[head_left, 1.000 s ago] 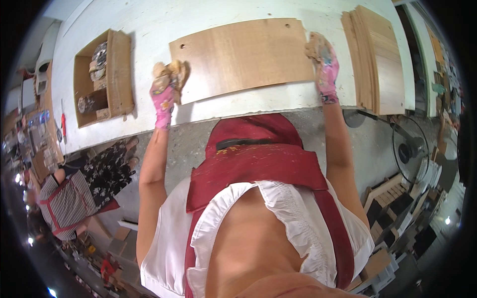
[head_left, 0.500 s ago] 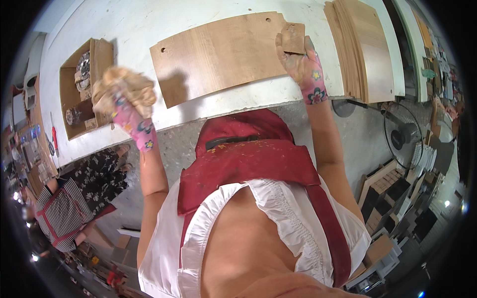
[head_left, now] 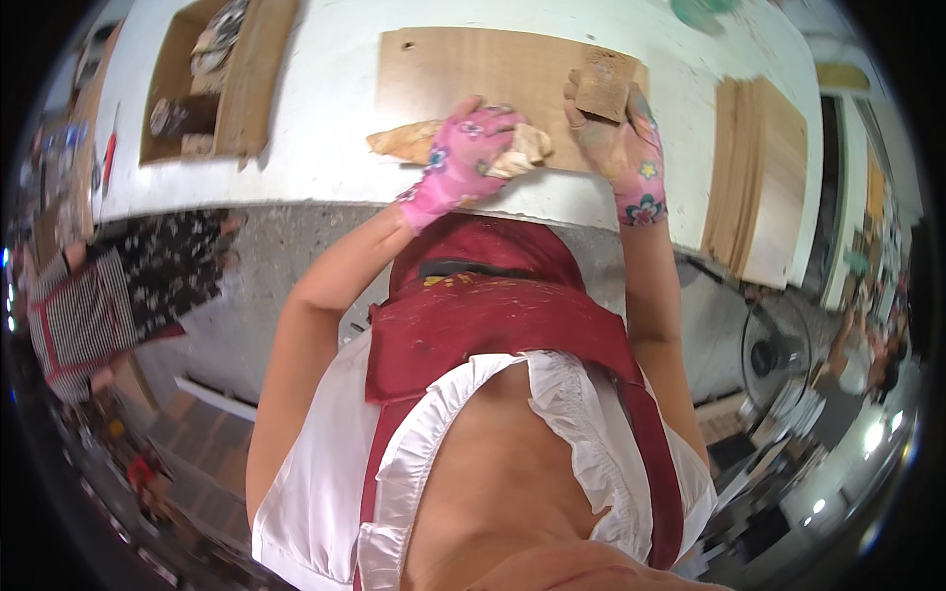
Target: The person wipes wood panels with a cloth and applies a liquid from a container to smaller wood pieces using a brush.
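A wood-grain board with a hole near a far corner lies flat on the white table. My left hand, in a pink flowered glove, is closed over a crumpled tan cloth at the board's near edge. The cloth sticks out on both sides of the fingers. My right hand, gloved alike, grips a small rough brown block over the board's right end. Its thumb and fingers lie along the block's sides.
At the right stands a stack of similar boards. An open brown box with rolls inside sits at the left, near a red-handled tool. A fan stands right of me. Other people are at left and right.
My left hand has swung rightward with the cloth, from beside the box onto the board's near edge. The right hand still holds the block. The whole view has shifted.
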